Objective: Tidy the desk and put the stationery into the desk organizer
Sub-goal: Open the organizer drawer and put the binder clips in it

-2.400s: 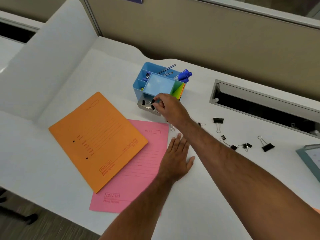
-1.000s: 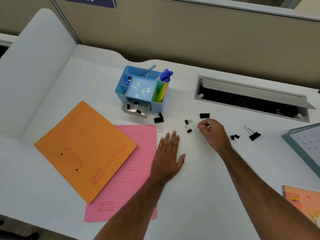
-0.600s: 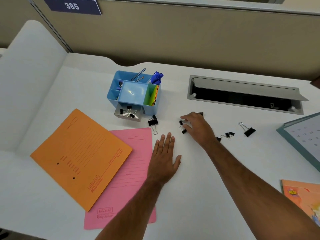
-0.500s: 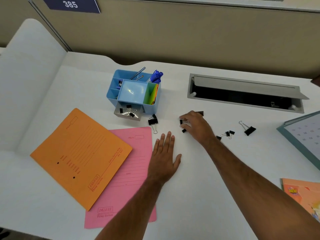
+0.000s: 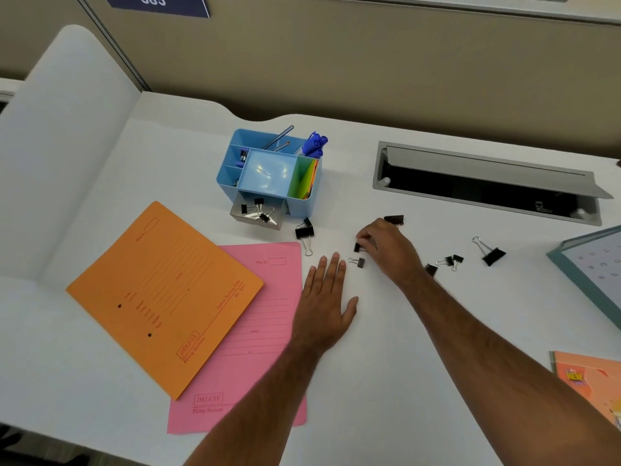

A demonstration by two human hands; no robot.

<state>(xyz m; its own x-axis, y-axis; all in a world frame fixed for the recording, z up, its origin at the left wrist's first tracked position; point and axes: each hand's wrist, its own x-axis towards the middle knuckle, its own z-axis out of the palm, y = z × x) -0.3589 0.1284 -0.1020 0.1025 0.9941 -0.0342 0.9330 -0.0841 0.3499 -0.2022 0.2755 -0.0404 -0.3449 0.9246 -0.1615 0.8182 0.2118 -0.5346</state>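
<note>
Right hand (image 5: 386, 250) pinches small clip (image 5: 358, 247) right of organizer (image 5: 268, 176); left hand (image 5: 324, 307) flat, holding nothing. Clip may slip, weak fingertip pinch.

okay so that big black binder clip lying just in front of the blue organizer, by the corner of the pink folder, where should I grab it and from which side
Probably pinch the big binder clip by its black body, from above, finger and thumb on its two flat faces. Its wire handles lie flat, pointing toward the pink folder, too thin for a sure hold. The right hand is nearest, though its fingers are curled at a small clip; the left hand rests flat.
</note>
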